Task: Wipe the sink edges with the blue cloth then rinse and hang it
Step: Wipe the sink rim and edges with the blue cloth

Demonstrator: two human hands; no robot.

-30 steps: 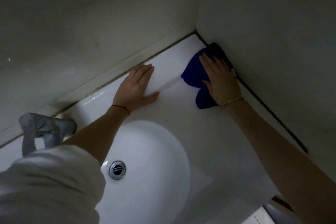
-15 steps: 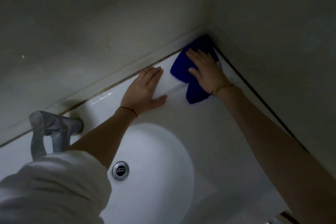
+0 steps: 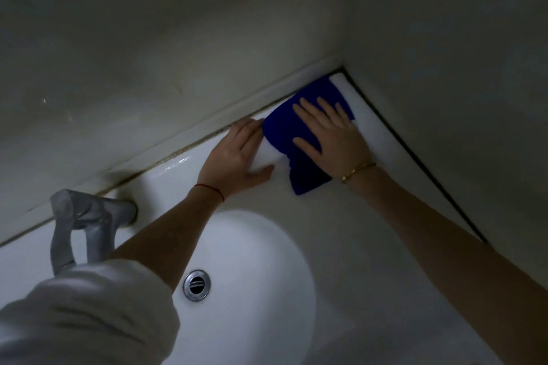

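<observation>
The big white sink (image 3: 341, 246) fills the bottom of the frame. The right hand (image 3: 332, 130) presses flat, fingers spread, on the blue cloth (image 3: 284, 127), right of middle. The left hand (image 3: 237, 151) lies flat, holding nothing. The cloth looks soft and light; pinch a corner.

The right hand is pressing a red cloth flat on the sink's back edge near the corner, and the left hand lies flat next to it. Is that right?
Not quite: the cloth is blue, not red, as the head view shows. The rest holds: the right hand presses it flat on the sink's back edge near the corner, and the left hand lies flat beside it.
</observation>
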